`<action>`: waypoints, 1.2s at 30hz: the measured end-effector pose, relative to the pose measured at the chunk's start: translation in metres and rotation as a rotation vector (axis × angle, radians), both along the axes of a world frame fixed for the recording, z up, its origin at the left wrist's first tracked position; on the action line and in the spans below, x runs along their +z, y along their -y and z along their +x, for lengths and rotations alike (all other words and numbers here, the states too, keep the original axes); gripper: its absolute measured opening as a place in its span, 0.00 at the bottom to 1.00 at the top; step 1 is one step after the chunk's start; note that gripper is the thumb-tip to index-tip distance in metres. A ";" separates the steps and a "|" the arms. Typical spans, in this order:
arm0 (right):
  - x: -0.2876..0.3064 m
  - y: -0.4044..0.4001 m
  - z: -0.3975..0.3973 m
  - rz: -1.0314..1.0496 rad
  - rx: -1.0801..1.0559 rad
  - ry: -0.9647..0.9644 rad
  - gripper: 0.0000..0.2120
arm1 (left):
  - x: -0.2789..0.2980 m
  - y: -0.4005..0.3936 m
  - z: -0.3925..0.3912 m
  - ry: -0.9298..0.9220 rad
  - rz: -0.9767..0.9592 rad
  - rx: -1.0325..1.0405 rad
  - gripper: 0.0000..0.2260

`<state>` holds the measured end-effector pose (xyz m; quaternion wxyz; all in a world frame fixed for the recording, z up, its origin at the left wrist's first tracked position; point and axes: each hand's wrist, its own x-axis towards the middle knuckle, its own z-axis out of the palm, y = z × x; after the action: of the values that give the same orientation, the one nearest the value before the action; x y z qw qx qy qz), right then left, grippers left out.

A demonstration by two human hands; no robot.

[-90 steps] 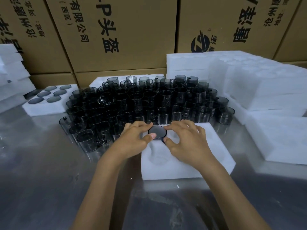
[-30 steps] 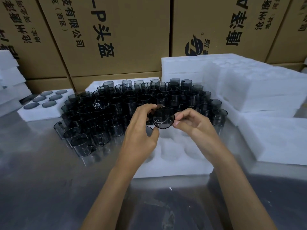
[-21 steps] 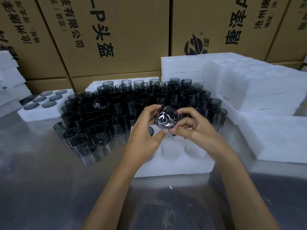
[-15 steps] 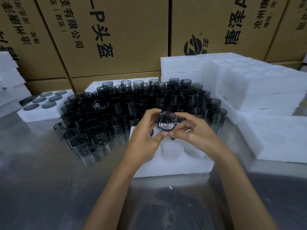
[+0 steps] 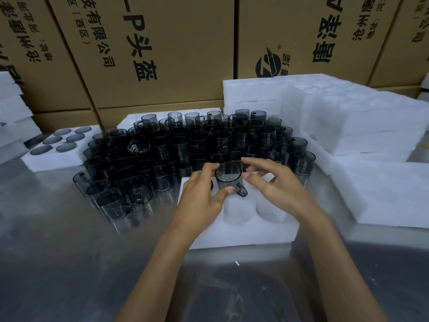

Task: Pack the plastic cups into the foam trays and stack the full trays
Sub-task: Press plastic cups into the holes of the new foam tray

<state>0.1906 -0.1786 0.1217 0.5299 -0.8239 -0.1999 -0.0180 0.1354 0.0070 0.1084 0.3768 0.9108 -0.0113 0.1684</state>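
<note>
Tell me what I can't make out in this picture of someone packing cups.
Head view only:
- Foam tray: its far pockets are hidden by the left hand, the right hand and the held cup.
- Pile of cups: too dark and overlapping to count.
- Cardboard boxes: printing cut off by the top edge.

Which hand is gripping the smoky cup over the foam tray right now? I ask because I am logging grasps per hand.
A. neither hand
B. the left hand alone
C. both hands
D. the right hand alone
B: the left hand pinches the cup between thumb and fingers above the foam tray, while the right hand hovers beside it with fingers spread, not touching.
</note>
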 end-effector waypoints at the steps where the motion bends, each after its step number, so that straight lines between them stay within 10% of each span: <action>1: -0.001 0.000 0.000 -0.031 -0.020 0.030 0.13 | 0.000 0.000 0.000 -0.022 0.011 0.017 0.25; 19: -0.007 -0.006 -0.002 -0.317 -0.140 0.002 0.12 | -0.001 0.005 0.005 -0.089 0.326 0.078 0.20; 36: -0.013 -0.012 -0.006 0.227 0.067 -0.299 0.12 | 0.017 -0.022 -0.001 -0.031 0.040 0.285 0.16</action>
<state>0.1846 -0.1666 0.1084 0.6434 -0.7454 -0.1428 0.0999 0.1344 0.0293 0.1252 0.3309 0.9130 0.1207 0.2058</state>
